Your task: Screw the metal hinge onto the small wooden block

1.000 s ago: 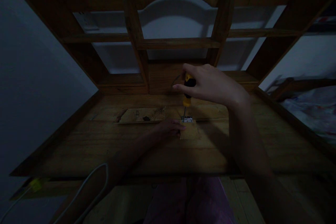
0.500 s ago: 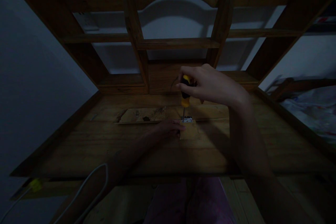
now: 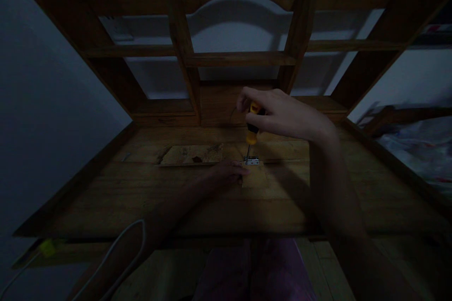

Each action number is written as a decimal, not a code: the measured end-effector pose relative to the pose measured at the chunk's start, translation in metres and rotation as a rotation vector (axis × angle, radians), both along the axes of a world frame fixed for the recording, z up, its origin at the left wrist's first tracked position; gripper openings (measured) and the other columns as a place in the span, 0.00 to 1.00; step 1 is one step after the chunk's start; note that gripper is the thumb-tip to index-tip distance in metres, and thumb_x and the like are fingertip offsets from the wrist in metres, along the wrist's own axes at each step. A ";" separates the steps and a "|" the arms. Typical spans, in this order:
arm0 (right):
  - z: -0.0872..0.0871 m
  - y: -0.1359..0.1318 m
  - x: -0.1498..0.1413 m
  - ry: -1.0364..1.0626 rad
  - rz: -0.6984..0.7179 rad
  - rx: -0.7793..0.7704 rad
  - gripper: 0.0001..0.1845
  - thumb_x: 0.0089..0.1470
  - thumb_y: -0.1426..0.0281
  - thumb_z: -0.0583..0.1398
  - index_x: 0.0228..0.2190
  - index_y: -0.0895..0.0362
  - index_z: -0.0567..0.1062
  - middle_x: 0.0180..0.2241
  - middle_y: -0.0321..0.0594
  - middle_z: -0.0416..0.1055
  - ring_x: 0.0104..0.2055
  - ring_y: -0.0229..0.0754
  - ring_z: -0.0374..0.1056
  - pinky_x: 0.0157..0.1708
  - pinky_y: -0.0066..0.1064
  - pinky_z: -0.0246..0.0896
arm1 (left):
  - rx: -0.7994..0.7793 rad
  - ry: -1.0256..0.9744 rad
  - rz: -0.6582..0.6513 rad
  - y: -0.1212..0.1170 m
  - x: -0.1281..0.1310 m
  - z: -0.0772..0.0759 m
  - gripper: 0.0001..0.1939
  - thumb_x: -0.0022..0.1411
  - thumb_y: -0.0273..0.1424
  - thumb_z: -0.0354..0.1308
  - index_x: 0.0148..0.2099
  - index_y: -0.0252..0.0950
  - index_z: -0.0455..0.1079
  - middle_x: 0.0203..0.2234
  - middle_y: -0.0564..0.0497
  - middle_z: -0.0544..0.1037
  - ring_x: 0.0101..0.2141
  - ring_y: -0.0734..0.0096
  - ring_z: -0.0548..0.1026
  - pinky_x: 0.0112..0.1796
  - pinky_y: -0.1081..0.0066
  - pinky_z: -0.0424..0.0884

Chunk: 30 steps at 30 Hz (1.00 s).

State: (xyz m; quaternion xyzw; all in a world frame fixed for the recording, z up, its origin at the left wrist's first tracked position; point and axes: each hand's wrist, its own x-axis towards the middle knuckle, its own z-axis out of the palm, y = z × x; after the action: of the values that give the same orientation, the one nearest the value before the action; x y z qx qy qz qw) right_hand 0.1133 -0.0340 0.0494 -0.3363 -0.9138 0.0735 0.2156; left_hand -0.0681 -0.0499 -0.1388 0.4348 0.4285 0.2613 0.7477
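My right hand (image 3: 273, 110) grips the yellow and black handle of a screwdriver (image 3: 252, 138) from above. The shaft slants slightly, its tip down at the left part of a small metal hinge (image 3: 252, 161). That hinge lies along the back edge of a small square wooden piece (image 3: 254, 178) on the desk. From the left, my left hand (image 3: 229, 170) presses its closed fingers on the wooden piece's left edge, close to the hinge. Its fingertips are dim, and whether they pinch anything else is hidden.
A wooden desk (image 3: 148, 197) spreads under both hands, with a shelf unit (image 3: 240, 59) rising behind. Left of the hinge is a rough, damaged strip of wood (image 3: 192, 154). A white cable (image 3: 123, 233) loops over my left forearm. Plastic-looking bags (image 3: 420, 143) sit at the right.
The screwdriver handle has tilted a little to the right, and my right hand's fingers have shifted around it. My left hand and the wooden piece stay in place.
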 end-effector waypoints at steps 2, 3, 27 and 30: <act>-0.002 0.002 -0.002 0.019 0.044 0.007 0.09 0.61 0.70 0.55 0.41 0.56 0.72 0.39 0.39 0.75 0.39 0.42 0.69 0.40 0.32 0.56 | -0.002 -0.021 -0.004 0.002 0.001 0.000 0.15 0.45 0.34 0.76 0.30 0.31 0.76 0.26 0.51 0.78 0.27 0.77 0.73 0.30 0.76 0.66; -0.004 0.003 -0.003 0.025 0.042 0.021 0.08 0.63 0.69 0.54 0.41 0.56 0.72 0.38 0.39 0.75 0.39 0.42 0.69 0.41 0.32 0.56 | -0.014 -0.022 -0.015 0.002 0.001 0.000 0.16 0.44 0.34 0.76 0.30 0.31 0.76 0.26 0.51 0.78 0.27 0.77 0.72 0.30 0.76 0.66; -0.007 0.001 -0.004 -0.136 -0.259 0.158 0.28 0.60 0.44 0.57 0.44 0.56 0.73 0.39 0.47 0.75 0.42 0.53 0.70 0.42 0.39 0.58 | -0.011 0.035 -0.010 0.000 -0.001 0.003 0.18 0.44 0.37 0.77 0.30 0.30 0.76 0.26 0.49 0.76 0.28 0.75 0.73 0.31 0.76 0.67; -0.004 -0.001 -0.004 -0.148 -0.254 0.141 0.25 0.62 0.47 0.56 0.46 0.55 0.73 0.39 0.46 0.76 0.41 0.52 0.71 0.41 0.39 0.58 | -0.009 0.035 0.013 -0.003 -0.002 0.005 0.16 0.46 0.35 0.76 0.34 0.30 0.77 0.30 0.48 0.78 0.31 0.75 0.74 0.34 0.76 0.68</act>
State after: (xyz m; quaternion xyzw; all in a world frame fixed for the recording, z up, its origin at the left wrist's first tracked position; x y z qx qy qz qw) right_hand 0.1090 -0.0347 0.0456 -0.4378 -0.8801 -0.0438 0.1783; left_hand -0.0699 -0.0526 -0.1337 0.4333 0.4456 0.2564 0.7403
